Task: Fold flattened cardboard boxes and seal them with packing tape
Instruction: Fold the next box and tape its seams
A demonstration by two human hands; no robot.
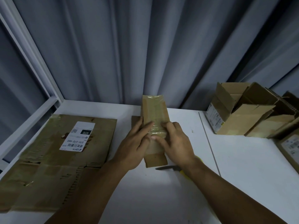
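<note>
The box [154,110] stands on end on the white desk [161,191], leaning away from the person, between both hands. The left hand [135,144] holds its left side: the fingers [139,125] run up along the left edge and the thumb lies over the front face, so the box is pinched between them. The right hand [175,143] sits on the front face opposite, its fingers [169,126] bent with the tips on the clear tape [157,134] and the thumb laid leftward across it, nearly meeting the left thumb. Whether these fingers also grip the right edge I cannot tell. The tape is wrinkled just between the two sets of fingertips and runs glossy up the face above them. The box is closed, so its inside is hidden. Left of the left fingers lies flat cardboard [53,172] with a white label [77,136] on it. Just below the right wrist a knife [166,167] lies on the desk, its blade pointing left and a yellow handle partly hidden by the arm. Well to the right of the right fingers stand open boxes [234,125], flaps up; only brown inner walls show inside them. Another labelled box [289,146] sits at the right border. A grey curtain [145,54] hangs behind.
</note>
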